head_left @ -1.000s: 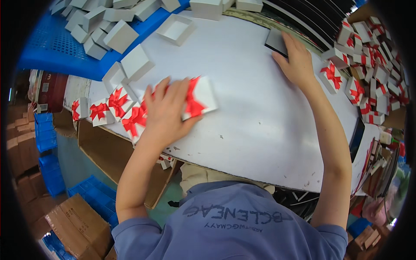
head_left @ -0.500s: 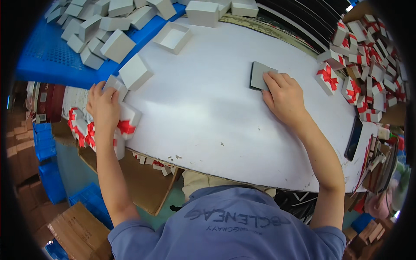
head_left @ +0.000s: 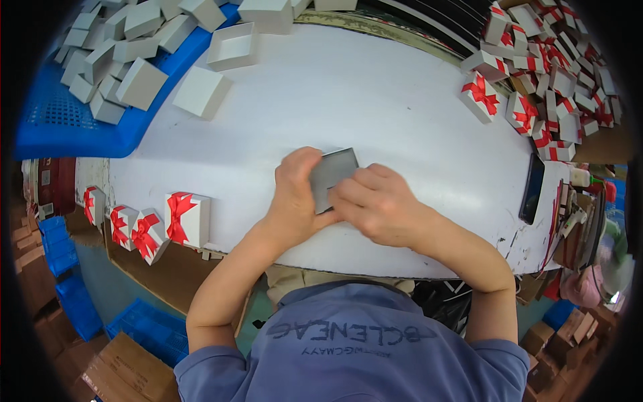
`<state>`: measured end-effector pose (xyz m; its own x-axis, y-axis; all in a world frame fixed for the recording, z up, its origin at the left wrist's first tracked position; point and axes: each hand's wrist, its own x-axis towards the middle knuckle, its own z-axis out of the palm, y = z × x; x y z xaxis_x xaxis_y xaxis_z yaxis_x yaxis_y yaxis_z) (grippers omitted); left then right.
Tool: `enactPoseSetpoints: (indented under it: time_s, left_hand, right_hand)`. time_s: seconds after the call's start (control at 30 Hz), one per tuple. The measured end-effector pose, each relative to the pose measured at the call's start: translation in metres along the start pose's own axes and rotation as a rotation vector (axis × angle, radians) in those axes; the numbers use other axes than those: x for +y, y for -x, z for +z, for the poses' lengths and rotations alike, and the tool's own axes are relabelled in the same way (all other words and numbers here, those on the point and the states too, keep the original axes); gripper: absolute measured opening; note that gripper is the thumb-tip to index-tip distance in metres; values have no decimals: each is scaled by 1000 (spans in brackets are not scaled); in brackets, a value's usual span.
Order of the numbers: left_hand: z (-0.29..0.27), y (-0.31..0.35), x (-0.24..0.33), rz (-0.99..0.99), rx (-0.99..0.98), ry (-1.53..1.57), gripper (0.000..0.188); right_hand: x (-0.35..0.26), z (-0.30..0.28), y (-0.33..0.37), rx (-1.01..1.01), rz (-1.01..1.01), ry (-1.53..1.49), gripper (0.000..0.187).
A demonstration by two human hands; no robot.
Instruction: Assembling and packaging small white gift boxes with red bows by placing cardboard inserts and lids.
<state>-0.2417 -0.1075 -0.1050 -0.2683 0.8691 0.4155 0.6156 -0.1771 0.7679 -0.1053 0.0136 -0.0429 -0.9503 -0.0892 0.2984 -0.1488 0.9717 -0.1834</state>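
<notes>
There are two hands, one left hand [head_left: 293, 197] and one right hand [head_left: 378, 206], and they hold one gray square [head_left: 327, 175]. Four white boxes with red bows [head_left: 195, 220] sit in a group at the left side of one white table [head_left: 375, 100]. There is one big blue basket [head_left: 124, 143], with too many plain white boxes [head_left: 142, 84] in it to count. One black phone [head_left: 532, 189] lies on the right. The heap of bow boxes [head_left: 549, 74] there is too jumbled to count.
</notes>
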Motion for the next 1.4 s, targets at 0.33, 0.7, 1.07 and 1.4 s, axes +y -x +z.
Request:
enactPoseSetpoints:
  time_s: [0.33,0.7,1.07,1.4]
  left_hand:
    - [-52,-15,31,150,-527,-426,49]
    - [-12,-18,-4,191,-191,-53,94]
    - [-1,-42,-5,-29,-211,291,104]
    - [-6,-47,22,190,-458,-439,89]
  right_hand:
    - [162,-40,126,157,836,621,34]
    - [179,-41,72,105,786,126,53]
    - [53,-11,13,59,165,-398,53]
    - [35,1,41,-63,154,-273,58]
